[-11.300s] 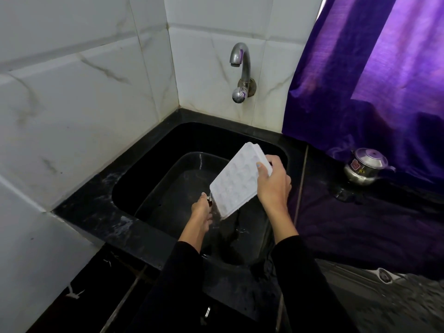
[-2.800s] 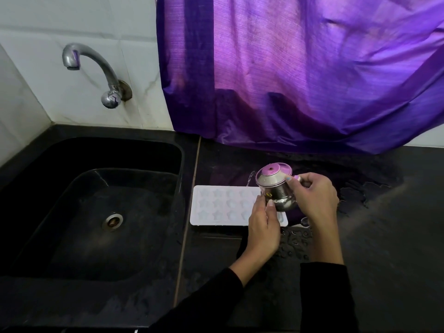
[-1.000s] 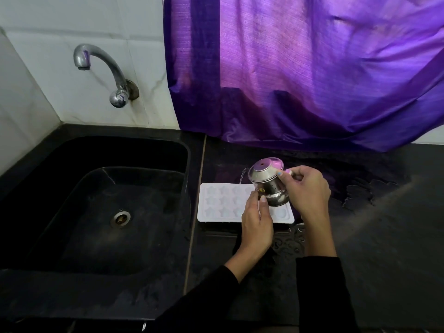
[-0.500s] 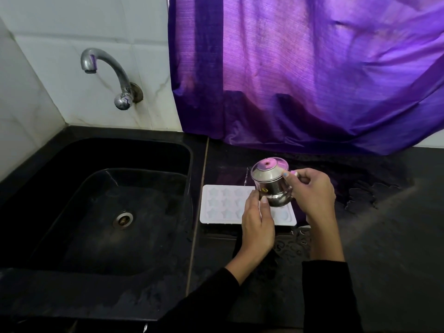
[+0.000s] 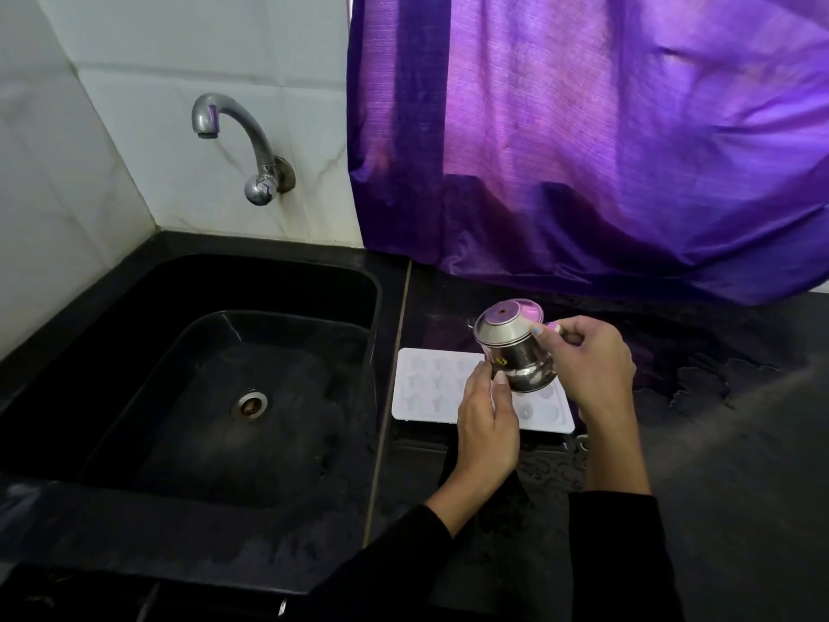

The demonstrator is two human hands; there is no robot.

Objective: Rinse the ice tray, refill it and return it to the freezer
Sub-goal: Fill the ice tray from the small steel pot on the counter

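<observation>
Ice tray (image 5: 433,388) lies flat on the tabletop (image 5: 717,442), at 3 o'clock of the sink (image 5: 134,307), so cells hold level. Right hand (image 5: 587,365) grip clamped on steel pot (image 5: 516,352) handle, tilted toward 9 o'clock (pouring, likely); left hand (image 5: 486,424) fingers steady its base

A single wide-angle view looks from the person's head, forward and steeply down onto a black counter (image 5: 717,464), close enough that both forearms enter from the bottom edge. Relative to the sink (image 5: 112,352), which fills the lower left, the camera stands to its right and above, facing the tiled wall (image 5: 157,60) and the purple curtain (image 5: 583,150) behind it. The tap (image 5: 251,150) sits above the sink, bent by the lens.
</observation>
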